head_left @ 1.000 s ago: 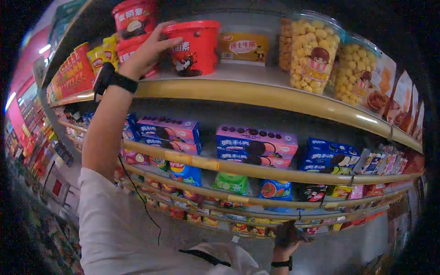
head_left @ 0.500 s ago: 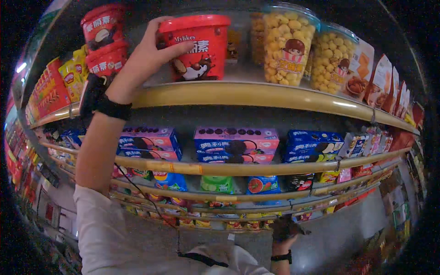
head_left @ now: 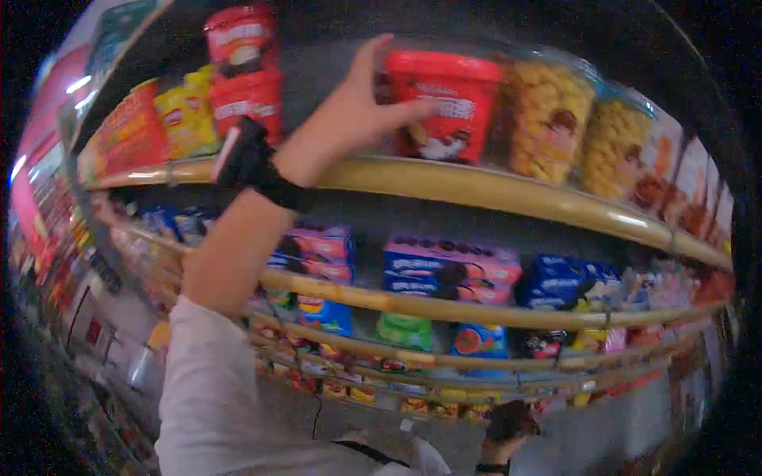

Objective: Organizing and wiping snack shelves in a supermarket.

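My left hand (head_left: 357, 111) is raised to the top shelf with its thumb and fingers spread. It is beside a red snack tub (head_left: 446, 107) with a red lid, which stands upright on the shelf. The thumb overlaps the tub's front, while another finger points up at its left side; whether they touch cannot be made out in the blur. A black strap with a dark device (head_left: 246, 155) is on my left wrist. Low down hangs my right hand (head_left: 520, 444), a dark shape (head_left: 508, 420) covering most of it and hiding its fingers.
Two similar red tubs (head_left: 246, 103) are stacked at left, next to yellow bags (head_left: 188, 115). Clear tubs of yellow popcorn balls (head_left: 552, 115) stand to the right. The yellow shelf edge (head_left: 476, 186) runs below; lower shelves hold pink-and-blue biscuit boxes (head_left: 452, 270) and snack bags (head_left: 405, 331).
The view has swung left, so the shelves sit further right and lower. My left hand has loosened from the red tub; its fingers have come off the lid and spread.
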Demonstrator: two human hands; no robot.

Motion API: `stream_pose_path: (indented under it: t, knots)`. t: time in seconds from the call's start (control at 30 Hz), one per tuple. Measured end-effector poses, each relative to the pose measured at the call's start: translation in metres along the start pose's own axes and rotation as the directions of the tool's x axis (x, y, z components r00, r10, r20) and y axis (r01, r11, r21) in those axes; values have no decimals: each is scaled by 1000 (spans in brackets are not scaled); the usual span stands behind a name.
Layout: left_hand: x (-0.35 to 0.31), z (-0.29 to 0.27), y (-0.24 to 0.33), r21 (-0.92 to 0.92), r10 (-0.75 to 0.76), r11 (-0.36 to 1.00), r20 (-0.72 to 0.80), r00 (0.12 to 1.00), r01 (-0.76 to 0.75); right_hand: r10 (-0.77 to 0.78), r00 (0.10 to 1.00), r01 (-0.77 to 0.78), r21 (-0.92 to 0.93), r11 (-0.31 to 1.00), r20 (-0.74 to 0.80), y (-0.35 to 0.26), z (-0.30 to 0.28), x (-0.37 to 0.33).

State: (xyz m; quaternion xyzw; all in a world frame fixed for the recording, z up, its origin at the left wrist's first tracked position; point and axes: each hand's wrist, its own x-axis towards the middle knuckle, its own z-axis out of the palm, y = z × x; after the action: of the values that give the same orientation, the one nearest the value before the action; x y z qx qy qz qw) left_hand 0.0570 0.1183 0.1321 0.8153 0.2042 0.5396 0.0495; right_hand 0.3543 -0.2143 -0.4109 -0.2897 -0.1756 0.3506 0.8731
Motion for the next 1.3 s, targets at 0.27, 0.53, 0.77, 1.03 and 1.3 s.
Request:
stream_pose_path:
  t: [0.27, 0.53, 0.77, 1.03, 1.3]
  knots:
    - [-70, -125, -92, 501, 147, 847, -544, 826, 179, -123, 970, 42, -359, 932, -208, 22, -10, 15]
    - [-67, -144, -107, 585, -206, 684, -417, 885, 435, -430, 860, 364, -921, 139, 275, 38, -28, 47]
    - [-51, -143, -111, 483, -193, 776, -431, 881, 406, 201, 972, -181, 158, 971, -120, 28, 62, 21]
    - [-35, -141, -113, 494, -191, 788, -371, 909, 367, 181, 956, -156, 124, 980, -232, 40, 41, 2]
    - [-13, -135, -129, 175, -197, 953, -263, 945, 247, 118, 826, -390, 410, 824, 551, 45, 19, 29]
